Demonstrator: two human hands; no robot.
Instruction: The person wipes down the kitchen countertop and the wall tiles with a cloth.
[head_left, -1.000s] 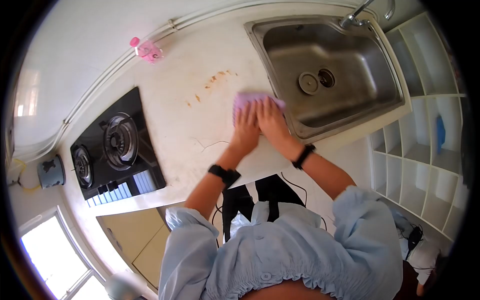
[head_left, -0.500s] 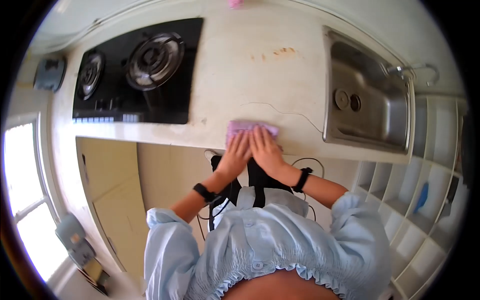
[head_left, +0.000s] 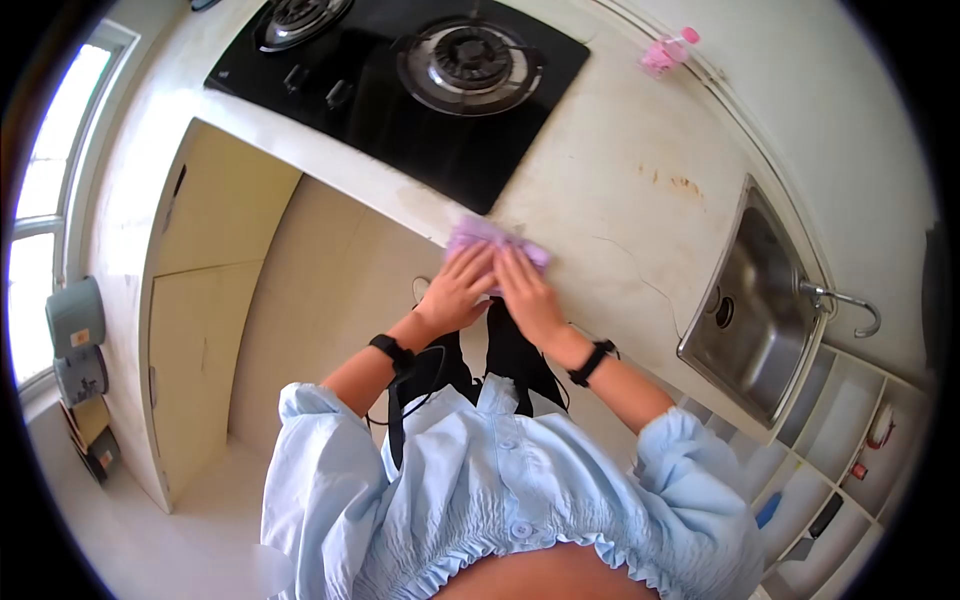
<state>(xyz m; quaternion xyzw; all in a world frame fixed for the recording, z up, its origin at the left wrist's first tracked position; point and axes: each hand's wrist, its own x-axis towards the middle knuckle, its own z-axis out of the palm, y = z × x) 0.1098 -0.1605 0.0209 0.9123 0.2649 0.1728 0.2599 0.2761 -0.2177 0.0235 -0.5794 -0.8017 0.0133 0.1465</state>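
A folded pinkish-purple cloth [head_left: 530, 252] lies at the front edge of the pale countertop [head_left: 590, 200], close to the near corner of the hob. My left hand [head_left: 460, 285] rests on its left part with fingers stretched out flat. Beside it, my right hand [head_left: 527, 295] presses the right part, its fingers also extended and lying flat. The two hands nearly touch at the fingers. What lies beneath the palms is hidden.
A black gas hob [head_left: 440, 130] with two burners is at the upper left. The steel sink [head_left: 755, 300] with its tap [head_left: 845, 300] stands right. A pink bottle [head_left: 668, 53] is near the wall. Brown stains [head_left: 685, 185] and a thin crack-like line mark the counter. Open shelves [head_left: 800, 480] are lower right.
The view has turned, so the counter now runs diagonally. My hands and the cloth have moved left along the counter edge, nearer the hob's corner.
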